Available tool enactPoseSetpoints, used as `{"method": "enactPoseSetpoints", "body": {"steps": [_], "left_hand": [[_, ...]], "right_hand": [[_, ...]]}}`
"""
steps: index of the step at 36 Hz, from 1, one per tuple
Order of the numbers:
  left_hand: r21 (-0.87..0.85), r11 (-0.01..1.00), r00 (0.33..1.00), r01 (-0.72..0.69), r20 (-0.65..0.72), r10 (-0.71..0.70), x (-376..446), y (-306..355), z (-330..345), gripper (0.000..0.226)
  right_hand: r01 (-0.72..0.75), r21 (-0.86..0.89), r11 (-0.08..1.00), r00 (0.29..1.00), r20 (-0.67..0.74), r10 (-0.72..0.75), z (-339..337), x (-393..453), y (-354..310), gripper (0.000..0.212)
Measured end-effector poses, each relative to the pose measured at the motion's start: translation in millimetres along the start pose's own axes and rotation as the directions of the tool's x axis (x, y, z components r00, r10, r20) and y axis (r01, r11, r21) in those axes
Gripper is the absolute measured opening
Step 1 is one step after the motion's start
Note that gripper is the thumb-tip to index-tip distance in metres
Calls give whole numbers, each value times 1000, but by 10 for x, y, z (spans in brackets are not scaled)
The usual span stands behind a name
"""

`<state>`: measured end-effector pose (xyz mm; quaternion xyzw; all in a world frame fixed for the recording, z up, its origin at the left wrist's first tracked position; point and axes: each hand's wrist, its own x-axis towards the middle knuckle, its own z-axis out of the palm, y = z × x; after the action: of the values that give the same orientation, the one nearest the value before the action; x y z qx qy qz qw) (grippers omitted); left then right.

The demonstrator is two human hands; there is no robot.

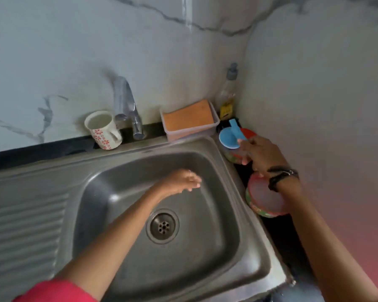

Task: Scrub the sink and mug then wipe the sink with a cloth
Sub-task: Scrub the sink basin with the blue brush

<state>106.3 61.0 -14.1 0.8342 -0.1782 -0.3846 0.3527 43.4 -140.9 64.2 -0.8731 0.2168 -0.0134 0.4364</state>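
The steel sink [223,253] fills the middle, its drain [162,226] near the centre. A white mug [103,129] with red flowers stands on the back ledge, left of the tap [129,110]. My left hand [181,180] hovers over the basin with relaxed fingers and holds nothing. My right hand [260,154] reaches to the right back corner, where its fingers touch the handle of a blue round scrubber [229,138] lying on a jar. An orange cloth [188,115] lies in a clear tray [215,125] behind the sink.
A soap bottle [227,94] stands in the back corner. Two lidded jars sit on the dark counter right of the sink, one [264,197] under my right wrist. The ribbed drainboard [24,225] lies left. Marble walls close in behind and to the right.
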Motion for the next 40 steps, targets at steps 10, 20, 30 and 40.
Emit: {"method": "enactPoseSetpoints", "body": {"steps": [10, 20, 30, 40], "left_hand": [[-194, 979, 981, -58, -193, 20, 667, 862, 164, 16], [13, 995, 934, -95, -345, 94, 814, 781, 311, 17], [101, 988, 943, -114, -303, 140, 564, 252, 297, 54], [391, 913, 876, 119, -474, 88, -409, -1024, 29, 49]], "right_hand": [[-321, -166, 932, 947, -87, 311, -52, 758, 328, 36], [-260, -393, 882, 965, -73, 252, 65, 825, 384, 42], [-20, -416, 909, 985, -164, -53, 143, 430, 252, 42], [299, -295, 908, 944, 232, -235, 754, -404, 76, 38]]}}
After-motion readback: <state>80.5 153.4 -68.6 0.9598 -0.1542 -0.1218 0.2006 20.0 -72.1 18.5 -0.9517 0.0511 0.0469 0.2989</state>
